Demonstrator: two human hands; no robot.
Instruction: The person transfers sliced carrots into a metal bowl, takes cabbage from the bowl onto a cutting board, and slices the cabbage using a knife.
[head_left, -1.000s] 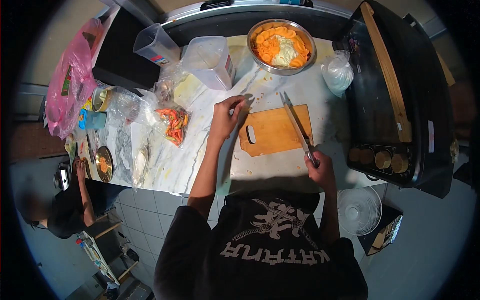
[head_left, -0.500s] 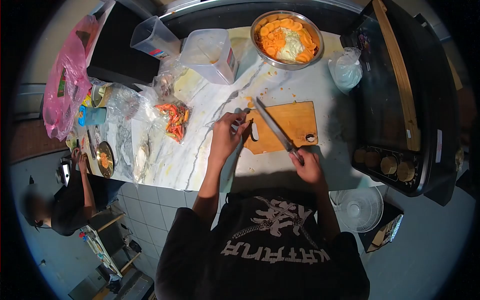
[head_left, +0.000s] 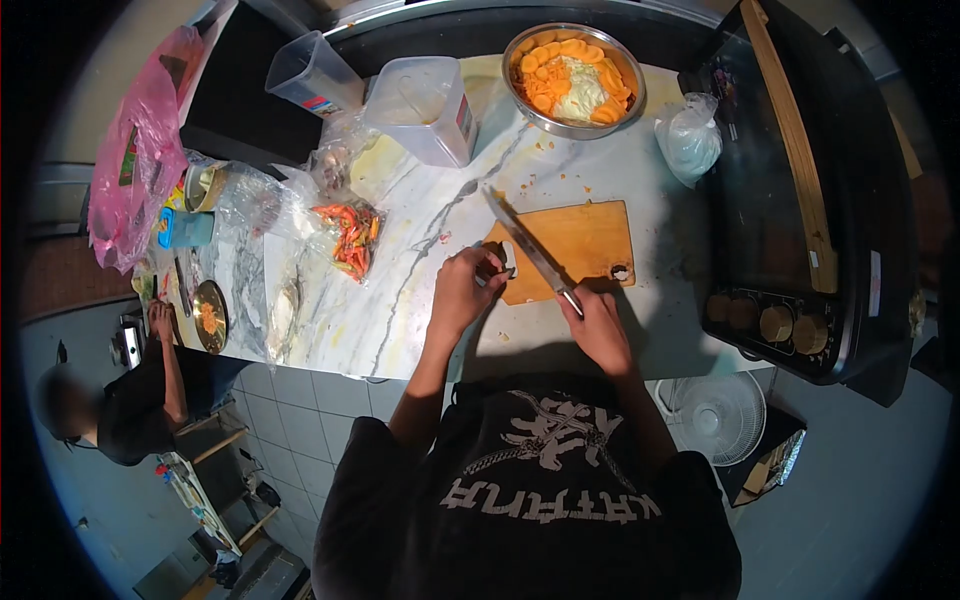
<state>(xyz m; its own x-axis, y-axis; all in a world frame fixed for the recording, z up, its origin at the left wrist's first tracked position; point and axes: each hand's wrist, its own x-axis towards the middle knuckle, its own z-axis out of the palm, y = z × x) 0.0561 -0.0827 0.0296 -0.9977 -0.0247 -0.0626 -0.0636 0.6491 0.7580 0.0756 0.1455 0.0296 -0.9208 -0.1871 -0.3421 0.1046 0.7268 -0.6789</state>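
Observation:
My right hand (head_left: 597, 322) is closed round the handle of a knife (head_left: 535, 254), whose blade slants up and left over the wooden cutting board (head_left: 585, 235). At the board's left edge, my left hand (head_left: 467, 285) has its fingers curled and pinched together. Something small and dark shows at those fingertips, too small to name. Orange scraps lie on the counter just past the board.
Behind the board stands a metal bowl (head_left: 575, 120) of sliced carrots and pale shreds. A clear plastic container (head_left: 422, 112), a bag of red chillies (head_left: 352, 238) and a tied bag (head_left: 690, 142) lie around. A black oven (head_left: 790, 190) borders the right; another person (head_left: 135, 400) works at far left.
My right hand has moved left and slightly up with the knife, bringing the blade nearer my left hand. The left hand has dropped a little and shifted slightly right.

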